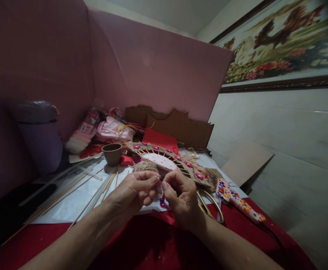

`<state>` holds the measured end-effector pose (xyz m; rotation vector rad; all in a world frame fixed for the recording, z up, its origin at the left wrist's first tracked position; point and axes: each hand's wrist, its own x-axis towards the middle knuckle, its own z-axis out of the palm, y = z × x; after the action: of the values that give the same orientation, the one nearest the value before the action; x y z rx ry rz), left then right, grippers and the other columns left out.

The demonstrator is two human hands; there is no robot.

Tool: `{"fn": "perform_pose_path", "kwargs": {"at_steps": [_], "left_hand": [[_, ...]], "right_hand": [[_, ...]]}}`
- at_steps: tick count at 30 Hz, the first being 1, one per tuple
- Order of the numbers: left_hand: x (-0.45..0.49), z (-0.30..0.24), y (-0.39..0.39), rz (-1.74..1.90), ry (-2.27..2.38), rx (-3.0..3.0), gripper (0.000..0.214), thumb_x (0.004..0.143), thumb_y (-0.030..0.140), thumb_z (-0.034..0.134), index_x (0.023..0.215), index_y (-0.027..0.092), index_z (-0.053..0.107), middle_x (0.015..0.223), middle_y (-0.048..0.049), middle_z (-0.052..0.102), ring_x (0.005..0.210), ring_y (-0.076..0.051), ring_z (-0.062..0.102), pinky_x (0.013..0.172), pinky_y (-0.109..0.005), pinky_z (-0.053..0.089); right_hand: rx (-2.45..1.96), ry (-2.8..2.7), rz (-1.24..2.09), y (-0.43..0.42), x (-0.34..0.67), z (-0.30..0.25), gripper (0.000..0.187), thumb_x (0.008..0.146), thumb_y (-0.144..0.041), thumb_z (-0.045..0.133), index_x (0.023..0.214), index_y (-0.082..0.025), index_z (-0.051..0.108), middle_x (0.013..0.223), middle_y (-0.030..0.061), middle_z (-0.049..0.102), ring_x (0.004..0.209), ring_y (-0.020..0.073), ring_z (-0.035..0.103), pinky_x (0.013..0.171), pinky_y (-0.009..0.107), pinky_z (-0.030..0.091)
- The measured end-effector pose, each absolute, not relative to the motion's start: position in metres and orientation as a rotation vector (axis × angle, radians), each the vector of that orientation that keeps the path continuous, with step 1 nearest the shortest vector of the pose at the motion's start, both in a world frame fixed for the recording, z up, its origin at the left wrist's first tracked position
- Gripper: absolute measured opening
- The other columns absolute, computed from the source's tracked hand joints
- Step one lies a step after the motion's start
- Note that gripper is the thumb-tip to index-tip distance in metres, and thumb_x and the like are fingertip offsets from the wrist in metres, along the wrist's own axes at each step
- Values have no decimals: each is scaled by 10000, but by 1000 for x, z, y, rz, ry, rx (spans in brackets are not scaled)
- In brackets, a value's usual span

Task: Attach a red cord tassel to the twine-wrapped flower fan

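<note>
My left hand [137, 187] and my right hand [182, 197] meet in front of me, fingertips almost touching. Each pinches thumb against forefinger. A tiny red bit [160, 182] shows between them; what it belongs to is too small to make out. Just under the fingers lies a red and purple piece [163, 203], partly hidden by my right hand. Behind the hands rests a fan-shaped burlap piece [158, 160] with thin sticks, a spotted centre and purple flowers. A ball of twine [144, 166] sits beside it. Gold-handled scissors [218, 210] lie right of my right hand.
A brown cup [112, 155] and thin wooden sticks [65, 193] are on the left, near a purple bin [41, 144]. A flower-patterned glue gun [241, 204] lies at the right. Cardboard [200, 134] and pink panels [158, 67] stand behind.
</note>
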<state>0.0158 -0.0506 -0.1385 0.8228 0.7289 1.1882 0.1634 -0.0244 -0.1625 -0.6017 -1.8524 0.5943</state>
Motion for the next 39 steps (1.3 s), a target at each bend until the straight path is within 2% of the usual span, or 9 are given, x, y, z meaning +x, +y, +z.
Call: {"fn": "perform_pose_path", "kwargs": {"at_steps": [39], "left_hand": [[16, -138, -50, 1221, 714, 767, 213, 604, 151, 795, 698, 94, 612, 549, 13, 545, 410, -31, 420, 346, -138, 257]], "right_hand": [[-651, -1855, 596, -25, 164, -162, 143, 818, -241, 483, 684, -192, 482, 534, -51, 408, 453, 94, 382, 430, 220, 324]]}}
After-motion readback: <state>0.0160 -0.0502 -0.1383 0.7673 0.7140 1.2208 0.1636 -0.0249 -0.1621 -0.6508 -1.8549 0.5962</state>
